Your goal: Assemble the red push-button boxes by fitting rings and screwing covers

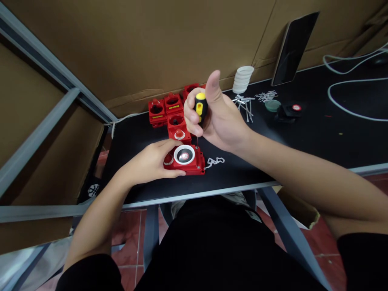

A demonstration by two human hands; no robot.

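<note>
My left hand [153, 161] grips a red box [194, 167] near the front edge of the black table. On the box's top is a white ring [176, 155] around a dark round face, and a red knob [168, 160] shows beside my fingers. My right hand [222, 117] is wrapped round a yellow-and-black screwdriver [200, 106] held upright, thumb raised. Its thin shaft reaches down to a screw [197, 148] at the box's far right corner. From the right side of the box trails a thin silvery chain [216, 161].
Several similar red housings [172, 105] stand behind my hands. Toward the back are stacked white rings [242, 79], loose metal pins [246, 106], a greenish round disc [273, 106] and a black part [286, 113]. A dark flat panel [295, 48] leans on the cardboard wall; white cable [348, 83] curves at right.
</note>
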